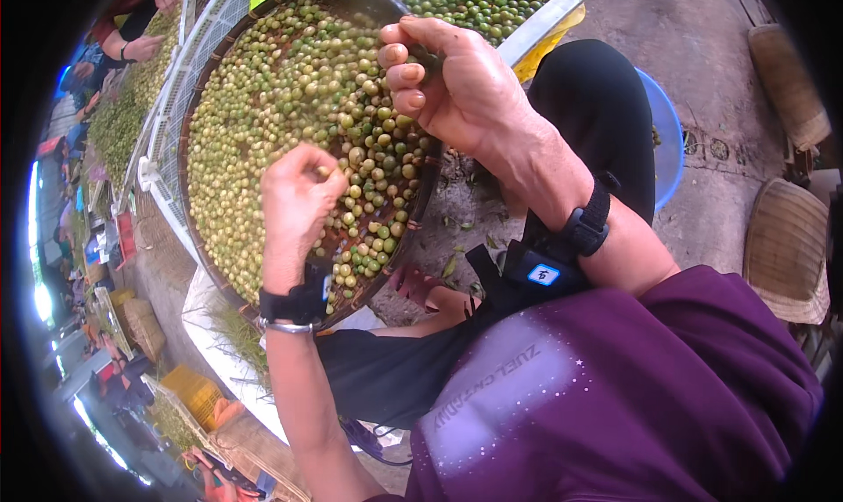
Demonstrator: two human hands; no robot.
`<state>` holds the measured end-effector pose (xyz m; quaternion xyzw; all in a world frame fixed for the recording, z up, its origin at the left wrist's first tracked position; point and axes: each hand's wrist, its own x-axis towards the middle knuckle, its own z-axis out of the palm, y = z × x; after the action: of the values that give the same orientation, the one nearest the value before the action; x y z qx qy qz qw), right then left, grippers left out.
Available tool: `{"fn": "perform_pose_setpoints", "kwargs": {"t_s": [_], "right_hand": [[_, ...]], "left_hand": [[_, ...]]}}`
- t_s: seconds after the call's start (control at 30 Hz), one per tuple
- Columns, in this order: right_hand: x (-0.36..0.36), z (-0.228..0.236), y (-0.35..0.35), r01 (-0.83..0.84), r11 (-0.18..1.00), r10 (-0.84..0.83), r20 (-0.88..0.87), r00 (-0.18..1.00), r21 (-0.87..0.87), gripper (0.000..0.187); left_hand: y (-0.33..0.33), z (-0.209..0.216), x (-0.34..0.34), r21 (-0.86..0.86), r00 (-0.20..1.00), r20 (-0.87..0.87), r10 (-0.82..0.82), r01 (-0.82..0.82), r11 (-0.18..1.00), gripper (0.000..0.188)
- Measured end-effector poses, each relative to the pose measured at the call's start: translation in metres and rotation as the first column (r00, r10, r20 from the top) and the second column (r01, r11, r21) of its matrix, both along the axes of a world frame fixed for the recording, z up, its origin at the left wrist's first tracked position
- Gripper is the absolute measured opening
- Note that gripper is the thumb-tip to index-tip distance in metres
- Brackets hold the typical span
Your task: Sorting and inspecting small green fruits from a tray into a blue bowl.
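Soft, diffuse daylight brightens your right hand [465, 85] and leaves a pale sheen on the skin, while your dark trousers [593, 115] swallow most detail. White strips of light [41, 300] burn out along the left rim, where your fisheye view bends and smears the background. Slight blur softens your left hand [300, 195]; blackness rounds off the frame's corners.
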<state>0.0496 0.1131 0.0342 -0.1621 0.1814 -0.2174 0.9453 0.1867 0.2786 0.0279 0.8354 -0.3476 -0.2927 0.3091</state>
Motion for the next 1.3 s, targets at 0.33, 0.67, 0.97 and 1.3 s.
{"fn": "perform_pose_setpoints", "kwargs": {"t_s": [0.33, 0.67, 0.97, 1.3], "right_hand": [[0.001, 0.004, 0.000, 0.030, 0.999, -0.029, -0.031, 0.999, 0.012, 0.011], [-0.002, 0.003, -0.004, 0.063, 0.998, -0.065, -0.054, 0.996, -0.030, 0.014], [0.002, 0.004, 0.002, 0.011, 1.000, -0.011, -0.013, 1.000, -0.008, 0.015], [-0.002, 0.000, -0.003, -0.005, 0.999, 0.003, 0.044, 0.999, 0.054, 0.016]], "left_hand": [[-0.030, 0.014, -0.057, -0.147, 0.993, -0.095, -0.070, 0.056, 0.988, 0.010], [-0.033, 0.009, -0.060, 0.005, 0.809, 0.422, -0.410, 0.450, 0.893, 0.013], [-0.037, 0.013, -0.060, 0.020, 0.756, 0.415, -0.506, 0.549, 0.836, 0.005], [0.020, 0.012, -0.001, -0.264, 0.646, -0.763, -0.005, -0.305, 0.915, 0.014]]}}
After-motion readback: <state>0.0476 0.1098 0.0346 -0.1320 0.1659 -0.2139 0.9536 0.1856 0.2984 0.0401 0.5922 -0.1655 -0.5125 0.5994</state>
